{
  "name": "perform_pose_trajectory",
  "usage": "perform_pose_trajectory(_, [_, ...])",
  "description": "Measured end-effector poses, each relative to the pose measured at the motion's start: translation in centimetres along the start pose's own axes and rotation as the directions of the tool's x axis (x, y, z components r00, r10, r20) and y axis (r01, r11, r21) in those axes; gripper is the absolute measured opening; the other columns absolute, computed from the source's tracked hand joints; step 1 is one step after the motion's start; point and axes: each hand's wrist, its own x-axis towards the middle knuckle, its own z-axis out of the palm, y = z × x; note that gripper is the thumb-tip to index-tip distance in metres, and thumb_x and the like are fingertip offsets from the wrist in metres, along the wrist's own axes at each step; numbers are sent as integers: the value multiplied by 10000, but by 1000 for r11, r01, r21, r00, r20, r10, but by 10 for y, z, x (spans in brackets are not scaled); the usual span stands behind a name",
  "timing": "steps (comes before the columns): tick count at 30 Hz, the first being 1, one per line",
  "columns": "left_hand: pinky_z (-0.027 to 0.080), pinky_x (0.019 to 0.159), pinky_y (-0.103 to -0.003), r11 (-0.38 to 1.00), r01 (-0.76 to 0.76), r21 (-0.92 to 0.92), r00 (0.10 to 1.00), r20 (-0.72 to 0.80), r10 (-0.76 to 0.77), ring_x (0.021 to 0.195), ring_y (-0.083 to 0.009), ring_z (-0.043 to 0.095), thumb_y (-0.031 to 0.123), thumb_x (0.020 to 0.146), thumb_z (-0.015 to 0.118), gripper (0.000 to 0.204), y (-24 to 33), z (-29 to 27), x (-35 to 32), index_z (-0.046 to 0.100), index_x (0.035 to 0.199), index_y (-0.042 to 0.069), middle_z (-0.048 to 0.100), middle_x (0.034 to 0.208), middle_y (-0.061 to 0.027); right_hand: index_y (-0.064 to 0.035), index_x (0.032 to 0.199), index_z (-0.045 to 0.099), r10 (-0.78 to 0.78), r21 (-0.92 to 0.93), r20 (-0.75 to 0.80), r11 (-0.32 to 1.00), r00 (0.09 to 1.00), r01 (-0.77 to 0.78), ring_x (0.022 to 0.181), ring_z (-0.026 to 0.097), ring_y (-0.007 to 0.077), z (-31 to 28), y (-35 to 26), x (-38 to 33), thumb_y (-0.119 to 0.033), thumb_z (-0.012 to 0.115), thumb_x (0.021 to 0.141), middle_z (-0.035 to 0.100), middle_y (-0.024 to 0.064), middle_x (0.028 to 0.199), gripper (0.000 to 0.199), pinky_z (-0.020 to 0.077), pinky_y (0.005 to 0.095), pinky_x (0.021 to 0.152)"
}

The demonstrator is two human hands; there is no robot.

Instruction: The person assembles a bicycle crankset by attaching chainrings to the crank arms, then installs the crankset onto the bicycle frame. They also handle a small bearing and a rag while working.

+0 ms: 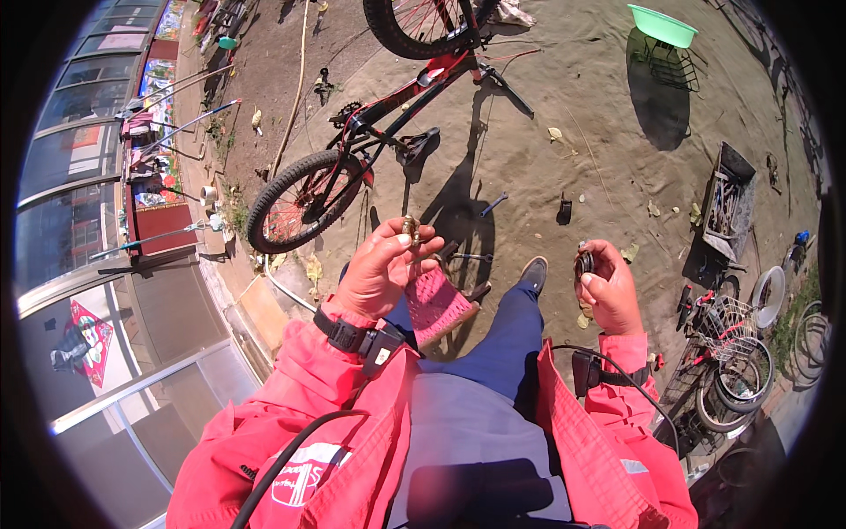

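Observation:
My left hand [381, 267] is raised in front of me, its fingertips pinched on a small brass-coloured metal part [411, 229]. My right hand [607, 286] is held out to the right, closed around a small dark round part [584, 263]. Both arms are in red jacket sleeves with a black device strapped on each wrist. Below my left hand a red woven stool [438, 304] stands by my blue-trousered leg. A red and black bicycle [370, 132] lies upside down on the dirt ahead of my hands.
Tools, among them a spanner [493, 204], lie scattered on the dirt near the bicycle. A box of tools [728, 201] sits at the right, a green basin on a wire stand [663, 26] at the far right. More bicycles [723, 344] are parked at the lower right. A glass-fronted building [97, 264] lines the left.

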Motion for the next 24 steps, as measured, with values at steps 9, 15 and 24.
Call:
perform_pose_trajectory(9, [530,980,-438,997,74,11,984,163,-75,1261,-321,594,189,934,697,375,54,-86,91,559,1266,81,621,1304,-138,-23,1210,555,-29,-37,-99,999,995,25,597,519,84,51,38,95,-177,783,804,610,52,962,491,367,209,493])
perform_pose_trajectory(15, [523,971,-438,971,202,126,961,165,-222,1256,-318,599,180,936,680,383,65,-180,168,560,1282,65,616,1310,-131,-19,1221,562,28,-45,-296,998,955,-43,626,549,99,62,121,192,-142,758,832,589,31,930,453,405,218,497])
perform_pose_trajectory(24, [565,926,-395,957,288,21,957,29,-288,1194,-288,633,54,930,651,280,-30,-291,279,565,1194,83,625,1262,-115,5,1152,585,188,-233,-478,914,858,-331,632,571,101,-65,300,369,-153,769,779,611,20,858,445,466,263,539])
